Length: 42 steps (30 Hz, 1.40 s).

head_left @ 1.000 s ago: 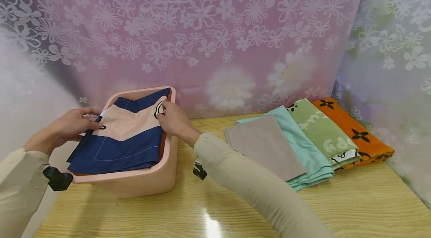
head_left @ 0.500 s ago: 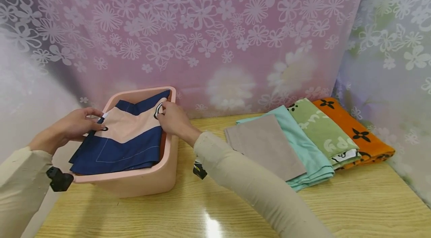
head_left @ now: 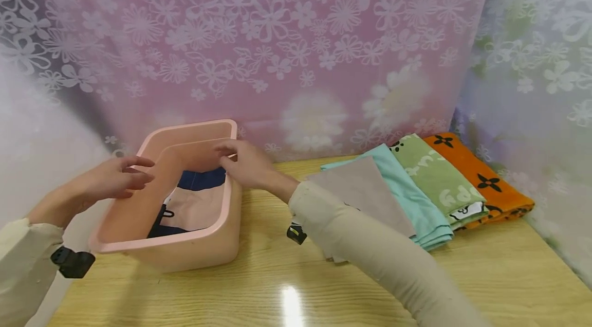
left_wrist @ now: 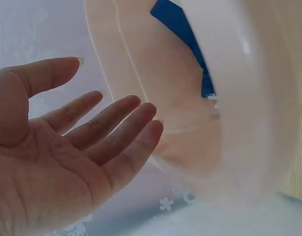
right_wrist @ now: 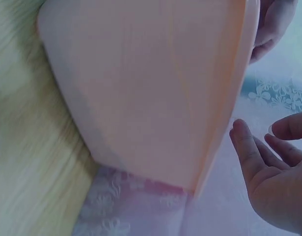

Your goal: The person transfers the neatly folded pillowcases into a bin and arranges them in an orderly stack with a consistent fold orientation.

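Observation:
A folded navy and peach cloth (head_left: 196, 206) lies down inside the pink plastic bin (head_left: 185, 244), partly hidden by the bin's near wall. Over the bin's left rim is my left hand (head_left: 111, 178), holding nothing; its fingers are spread and relaxed in the left wrist view, apart from the cloth. At the right rim my right hand (head_left: 250, 162) hovers with loosely bent fingers and nothing between thumb and fingertips. Seen from the right wrist, the bin's outer wall (right_wrist: 131, 88) stands beside that hand.
To the right on the wooden table (head_left: 222, 296) lie several folded cloths: a grey one (head_left: 370, 188) overlapping a mint one (head_left: 407, 198), then a green one (head_left: 439, 178) and an orange one (head_left: 481, 178). A flowered curtain (head_left: 296, 59) hangs behind.
The navy and peach cloth, earlier held by both hands at the bin's mouth, has dropped down into the bin. Both hands have let go; the right has shifted slightly right.

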Motion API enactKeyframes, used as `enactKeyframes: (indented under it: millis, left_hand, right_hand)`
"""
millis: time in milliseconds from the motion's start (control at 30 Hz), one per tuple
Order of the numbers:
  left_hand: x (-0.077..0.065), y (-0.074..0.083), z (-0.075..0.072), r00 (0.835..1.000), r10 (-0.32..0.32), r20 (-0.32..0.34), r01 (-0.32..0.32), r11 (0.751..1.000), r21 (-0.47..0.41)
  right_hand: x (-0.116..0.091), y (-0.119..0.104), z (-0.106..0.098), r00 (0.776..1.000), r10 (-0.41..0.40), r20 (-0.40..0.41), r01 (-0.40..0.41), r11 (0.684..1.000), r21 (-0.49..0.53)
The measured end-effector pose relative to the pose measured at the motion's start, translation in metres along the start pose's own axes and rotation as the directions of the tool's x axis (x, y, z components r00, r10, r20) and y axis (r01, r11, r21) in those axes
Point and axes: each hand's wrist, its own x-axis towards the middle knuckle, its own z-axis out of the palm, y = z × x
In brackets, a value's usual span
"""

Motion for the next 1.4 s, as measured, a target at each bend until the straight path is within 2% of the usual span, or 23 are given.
enactKeyframes:
  millis: [133, 233, 300, 367, 467, 533, 600, 633, 667, 733, 800, 833, 900, 933, 1000, 1067, 1233, 1400]
  left_hand:
    - [-0.005, 0.002, 0.004, 0.998, 0.047, -0.034, -0.048, 0.999, -0.024]
    - [-0.008, 0.008, 0.011, 0.992, 0.094, -0.087, -0.096, 0.995, -0.025]
    - [-0.009, 0.015, 0.017, 0.981, 0.127, -0.143, -0.126, 0.992, 0.017]
    - [-0.01, 0.025, 0.025, 0.96, 0.168, -0.224, -0.148, 0.984, 0.102]
    - [-0.014, 0.041, 0.038, 0.904, 0.238, -0.355, -0.151, 0.955, 0.257]
    - [-0.017, 0.052, 0.048, 0.857, 0.29, -0.426, -0.145, 0.929, 0.34]
    - [-0.018, 0.062, 0.059, 0.806, 0.367, -0.464, -0.17, 0.895, 0.413]
    - [-0.017, 0.067, 0.064, 0.783, 0.413, -0.465, -0.199, 0.875, 0.441]
    - [-0.017, 0.072, 0.07, 0.747, 0.47, -0.471, -0.235, 0.848, 0.474]
    - [-0.015, 0.081, 0.081, 0.693, 0.551, -0.465, -0.274, 0.797, 0.538]
    - [-0.013, 0.088, 0.091, 0.622, 0.639, -0.451, -0.316, 0.733, 0.603]
    - [-0.012, 0.092, 0.095, 0.599, 0.664, -0.447, -0.323, 0.712, 0.624]
    - [-0.011, 0.1, 0.105, 0.571, 0.69, -0.445, -0.309, 0.683, 0.662]
    - [-0.01, 0.104, 0.11, 0.552, 0.707, -0.442, -0.307, 0.665, 0.681]
    - [-0.008, 0.11, 0.119, 0.536, 0.729, -0.425, -0.296, 0.634, 0.714]
    - [-0.007, 0.115, 0.128, 0.531, 0.739, -0.414, -0.287, 0.617, 0.732]
    - [-0.004, 0.128, 0.151, 0.531, 0.76, -0.374, -0.284, 0.575, 0.767]
    - [-0.003, 0.14, 0.176, 0.514, 0.794, -0.324, -0.307, 0.523, 0.795]
  right_hand:
    - [-0.007, 0.005, -0.015, 0.999, -0.018, 0.032, 0.019, 0.999, -0.044]
    - [-0.015, 0.01, -0.028, 0.998, -0.02, 0.067, 0.027, 0.995, -0.096]
    - [-0.023, 0.015, -0.039, 0.995, -0.021, 0.095, 0.038, 0.982, -0.185]
    - [-0.034, 0.018, -0.052, 0.993, -0.021, 0.119, 0.056, 0.953, -0.297]
    - [-0.05, 0.023, -0.07, 0.988, -0.035, 0.151, 0.1, 0.884, -0.456]
    - [-0.06, 0.026, -0.081, 0.986, -0.038, 0.16, 0.116, 0.847, -0.518]
    - [-0.068, 0.03, -0.091, 0.986, -0.032, 0.161, 0.119, 0.815, -0.568]
    - [-0.072, 0.033, -0.094, 0.987, -0.024, 0.156, 0.112, 0.803, -0.586]
    - [-0.075, 0.035, -0.098, 0.988, -0.017, 0.153, 0.108, 0.788, -0.607]
    - [-0.082, 0.04, -0.104, 0.99, -0.008, 0.141, 0.098, 0.756, -0.647]
    - [-0.088, 0.046, -0.109, 0.992, -0.008, 0.13, 0.096, 0.715, -0.692]
    - [-0.092, 0.048, -0.112, 0.992, -0.004, 0.124, 0.092, 0.696, -0.712]
    - [-0.098, 0.054, -0.118, 0.994, -0.002, 0.113, 0.085, 0.671, -0.737]
    - [-0.102, 0.056, -0.12, 0.994, 0.006, 0.11, 0.078, 0.661, -0.747]
    - [-0.108, 0.061, -0.125, 0.995, 0.012, 0.101, 0.07, 0.648, -0.759]
    - [-0.115, 0.066, -0.13, 0.996, 0.005, 0.093, 0.069, 0.638, -0.767]
    - [-0.131, 0.081, -0.141, 0.996, -0.032, 0.08, 0.084, 0.574, -0.815]
    - [-0.146, 0.098, -0.15, 0.998, -0.016, 0.063, 0.061, 0.544, -0.837]
